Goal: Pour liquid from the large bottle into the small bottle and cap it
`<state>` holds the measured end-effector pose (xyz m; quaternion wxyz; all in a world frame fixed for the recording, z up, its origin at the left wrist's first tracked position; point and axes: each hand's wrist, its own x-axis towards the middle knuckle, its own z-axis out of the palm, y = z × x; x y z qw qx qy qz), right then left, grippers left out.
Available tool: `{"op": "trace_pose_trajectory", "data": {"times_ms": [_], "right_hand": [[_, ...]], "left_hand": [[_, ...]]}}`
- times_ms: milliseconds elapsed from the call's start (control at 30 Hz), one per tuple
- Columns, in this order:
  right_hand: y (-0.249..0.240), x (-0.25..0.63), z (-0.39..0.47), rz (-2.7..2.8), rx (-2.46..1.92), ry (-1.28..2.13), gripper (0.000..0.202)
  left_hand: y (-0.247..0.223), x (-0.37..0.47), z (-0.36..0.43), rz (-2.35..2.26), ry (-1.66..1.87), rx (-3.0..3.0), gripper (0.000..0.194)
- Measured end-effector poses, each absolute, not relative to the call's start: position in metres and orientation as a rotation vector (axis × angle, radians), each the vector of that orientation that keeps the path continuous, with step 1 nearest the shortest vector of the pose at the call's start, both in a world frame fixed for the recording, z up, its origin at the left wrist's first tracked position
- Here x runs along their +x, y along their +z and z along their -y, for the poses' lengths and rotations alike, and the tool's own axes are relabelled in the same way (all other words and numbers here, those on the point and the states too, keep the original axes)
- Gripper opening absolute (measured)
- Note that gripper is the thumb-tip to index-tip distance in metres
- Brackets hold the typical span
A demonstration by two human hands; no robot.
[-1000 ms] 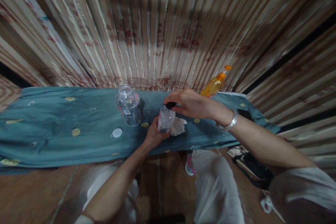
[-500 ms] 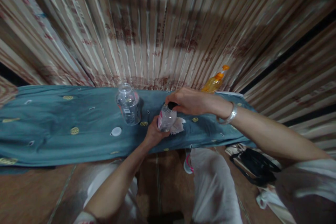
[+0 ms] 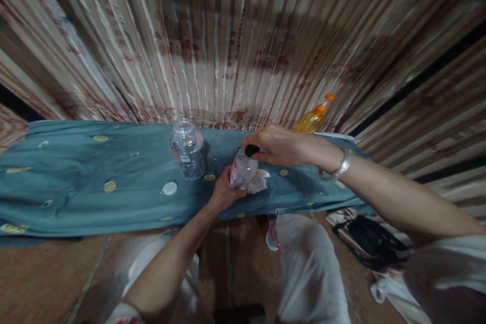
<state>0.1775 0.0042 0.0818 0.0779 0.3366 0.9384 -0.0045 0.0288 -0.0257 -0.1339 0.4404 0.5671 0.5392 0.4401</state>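
One small clear bottle (image 3: pixel 243 171), dead centre over the teal cloth (image 3: pixel 76 162), leans towards one o'clock, the left hand (image 3: pixel 225 187) curling thumb and fingers around its lower part. Up at one o'clock, the right hand (image 3: pixel 279 144) pinches a black cap (image 3: pixel 251 151) at the mouth; seated or loose, I can't tell. Crumpled tissue (image 3: pixel 260 182) at four o'clock, just beside! Between nine and ten, a larger clear jar (image 3: pixel 188 153) stands upright; past it, towards half past eight, a white lid (image 3: pixel 170 189); orange pump bottle (image 3: pixel 312 119) at two, well apart.
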Motion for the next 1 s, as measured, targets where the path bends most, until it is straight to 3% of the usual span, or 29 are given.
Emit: {"op": "trace_pose_trajectory", "data": {"times_ms": [200, 433, 633, 900, 1000], "right_hand": [[0.0778, 0.1740, -0.0043, -2.723, 1.007, 0.232, 0.026], [0.0786, 0.1774, -0.0102, -2.782, 0.981, -0.010, 0.018], [0.0791, 0.1815, -0.0115, -2.897, 0.961, -0.185, 0.026], [0.0770, 0.1811, -0.0128, -2.849, 1.109, -0.094, 0.042], [0.0800, 0.1803, -0.0128, -2.762, 1.105, -0.044, 0.029]], "left_hand": [[-0.1347, 0.0299, 0.0262, -1.341, 1.091, 1.421, 0.069], [-0.1323, 0.0291, 0.0268, -1.320, 1.083, 1.398, 0.069], [-0.1349, 0.0281, 0.0252, -1.353, 1.096, 1.411, 0.074], [-0.1338, 0.0282, 0.0258, -1.335, 1.092, 1.413, 0.070], [-0.1345, 0.0274, 0.0254, -1.351, 1.097, 1.417, 0.070]]}}
